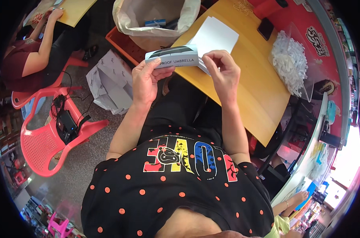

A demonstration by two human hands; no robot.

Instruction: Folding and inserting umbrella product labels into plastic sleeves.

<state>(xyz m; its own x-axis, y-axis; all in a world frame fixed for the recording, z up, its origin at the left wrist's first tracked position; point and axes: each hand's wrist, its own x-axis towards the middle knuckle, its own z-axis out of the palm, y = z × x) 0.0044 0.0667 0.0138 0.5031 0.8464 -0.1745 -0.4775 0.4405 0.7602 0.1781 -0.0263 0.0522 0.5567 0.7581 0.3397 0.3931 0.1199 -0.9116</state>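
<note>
My left hand [145,82] is closed on the left end of a grey printed umbrella box [178,56], thumb in front and fingers beneath. A dark umbrella is pictured on its face. The box lies level above my lap, at the near edge of the table. My right hand [225,73] is by the box's right end, thumb and fingers brought together in a pinch. Whatever they grip is hidden. Thin white edges show between that hand and the box. Behind it, white sheets [216,33] lie on the yellow table [259,91].
A lined bin [126,25] with a blue item inside stands beyond the table, by an orange crate [126,47]. White clippings [289,63] and a phone [266,29] are at right. Left are a pink chair [45,144] with cables, a bag [110,81] and a seated person [31,63].
</note>
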